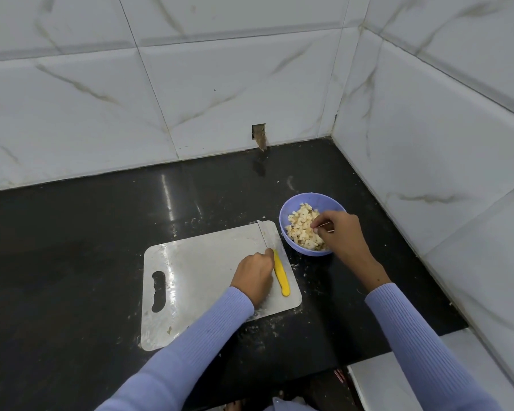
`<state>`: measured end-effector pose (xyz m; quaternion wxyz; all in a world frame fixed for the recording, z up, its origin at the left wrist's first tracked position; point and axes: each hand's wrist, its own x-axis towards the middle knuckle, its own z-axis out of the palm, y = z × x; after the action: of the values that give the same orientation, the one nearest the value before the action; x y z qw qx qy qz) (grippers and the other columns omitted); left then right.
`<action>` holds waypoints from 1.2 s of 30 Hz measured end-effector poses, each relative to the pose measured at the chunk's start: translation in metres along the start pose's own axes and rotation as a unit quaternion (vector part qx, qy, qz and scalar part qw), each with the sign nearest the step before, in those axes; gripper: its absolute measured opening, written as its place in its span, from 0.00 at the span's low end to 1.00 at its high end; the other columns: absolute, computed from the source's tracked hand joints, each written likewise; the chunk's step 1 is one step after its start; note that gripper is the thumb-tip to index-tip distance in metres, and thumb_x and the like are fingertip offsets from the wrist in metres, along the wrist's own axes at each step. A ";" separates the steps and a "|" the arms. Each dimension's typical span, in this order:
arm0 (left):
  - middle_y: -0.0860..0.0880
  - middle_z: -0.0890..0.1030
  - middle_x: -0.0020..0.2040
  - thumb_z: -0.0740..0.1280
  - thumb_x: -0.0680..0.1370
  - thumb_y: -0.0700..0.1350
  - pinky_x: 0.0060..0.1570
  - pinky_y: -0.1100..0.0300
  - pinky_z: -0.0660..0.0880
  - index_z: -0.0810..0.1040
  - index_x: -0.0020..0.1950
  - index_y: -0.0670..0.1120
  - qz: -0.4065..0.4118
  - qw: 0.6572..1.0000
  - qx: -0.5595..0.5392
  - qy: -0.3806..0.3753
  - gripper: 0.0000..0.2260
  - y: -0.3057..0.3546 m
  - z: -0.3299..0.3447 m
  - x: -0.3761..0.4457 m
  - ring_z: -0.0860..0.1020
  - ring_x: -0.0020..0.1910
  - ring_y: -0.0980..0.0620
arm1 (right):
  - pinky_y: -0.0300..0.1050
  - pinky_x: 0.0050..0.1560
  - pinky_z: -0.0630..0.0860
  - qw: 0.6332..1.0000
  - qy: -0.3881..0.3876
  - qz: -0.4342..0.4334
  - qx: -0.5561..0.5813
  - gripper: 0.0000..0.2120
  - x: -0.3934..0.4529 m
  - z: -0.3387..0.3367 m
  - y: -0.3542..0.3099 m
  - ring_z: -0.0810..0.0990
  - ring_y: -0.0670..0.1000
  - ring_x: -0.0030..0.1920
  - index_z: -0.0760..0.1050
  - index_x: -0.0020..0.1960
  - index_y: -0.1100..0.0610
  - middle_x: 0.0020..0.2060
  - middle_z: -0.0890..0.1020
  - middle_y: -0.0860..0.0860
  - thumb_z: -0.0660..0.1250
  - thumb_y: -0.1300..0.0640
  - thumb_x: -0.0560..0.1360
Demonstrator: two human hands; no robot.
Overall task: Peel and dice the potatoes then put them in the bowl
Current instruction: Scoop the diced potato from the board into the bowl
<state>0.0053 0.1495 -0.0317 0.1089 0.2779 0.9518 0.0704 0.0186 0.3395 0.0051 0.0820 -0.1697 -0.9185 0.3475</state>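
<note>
The black surface (86, 247) runs into a tiled corner and carries everything, with pale crumbs scattered near its front edge. On it lies the board (196, 262), wet and scraped bare except for small scraps; no whole potato shows anywhere in view. Just beside the board's far right corner stands the bowl (291, 203), whose dice (300, 226) fill its bottom in a loose heap.

The right hand (343, 235) hangs over the bowl's near right rim, fingers curled with the tips drawn together above the dice; whether they pinch a piece I cannot tell. The left hand (254, 275) rests on the board, fingers curled down beside the knife (275, 256), touching it where blade meets yellow handle. The knife lies flat along the board's right edge, its tip at the far corner, close to the bowl.

The task looks nearly done, with only stray bits left to gather. The risks I judge: the right wrist could catch the light bowl's rim and tip it; the left fingers sit close to the blade on a wet board, so a slip could nick them; a nudge could send the knife off the edge.
</note>
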 end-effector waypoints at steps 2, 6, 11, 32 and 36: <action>0.40 0.78 0.51 0.57 0.80 0.37 0.47 0.54 0.74 0.70 0.62 0.39 -0.018 1.000 -0.002 -0.002 0.11 -0.004 0.000 0.001 0.78 0.48 0.41 | 0.38 0.52 0.74 1.000 -0.001 -0.001 0.002 0.05 -0.001 0.000 -0.001 0.80 0.50 0.50 0.81 0.50 0.59 0.50 0.83 0.53 0.68 0.62 0.75; 0.40 0.78 0.53 0.58 0.80 0.37 0.48 0.57 0.73 0.71 0.62 0.40 -0.036 0.999 -0.007 0.002 0.11 -0.003 -0.001 0.006 0.77 0.50 0.43 | 0.39 0.53 0.75 1.000 -0.004 -0.002 -0.002 0.06 -0.001 0.000 -0.003 0.81 0.50 0.50 0.81 0.51 0.59 0.50 0.83 0.53 0.68 0.62 0.75; 0.41 0.79 0.53 0.58 0.79 0.35 0.47 0.55 0.73 0.67 0.65 0.39 0.006 0.999 0.049 -0.006 0.14 0.004 0.004 0.007 0.78 0.50 0.42 | 0.38 0.53 0.74 1.000 0.000 -0.001 0.000 0.07 -0.004 -0.001 -0.003 0.81 0.50 0.50 0.81 0.52 0.59 0.51 0.83 0.53 0.68 0.61 0.75; 0.47 0.73 0.37 0.75 0.64 0.30 0.34 0.55 0.73 0.67 0.39 0.45 -0.093 0.885 -0.437 0.130 0.19 -0.008 -0.041 0.012 0.72 0.34 0.48 | 0.37 0.50 0.75 0.999 0.022 -0.013 0.020 0.05 -0.009 -0.009 0.005 0.80 0.48 0.47 0.81 0.50 0.59 0.49 0.83 0.53 0.69 0.62 0.75; 0.47 0.74 0.36 0.75 0.66 0.30 0.36 0.58 0.78 0.68 0.39 0.45 -0.019 0.849 -0.499 0.172 0.18 0.021 -0.079 0.035 0.77 0.33 0.50 | 0.35 0.49 0.74 0.998 0.055 -0.014 0.041 0.05 -0.008 -0.014 0.004 0.78 0.45 0.46 0.80 0.50 0.60 0.48 0.83 0.53 0.67 0.64 0.76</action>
<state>-0.0317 0.1804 0.0427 0.0692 0.1518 0.7973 0.5801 0.0307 0.3479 0.0124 0.1440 -0.1718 -0.8999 0.3741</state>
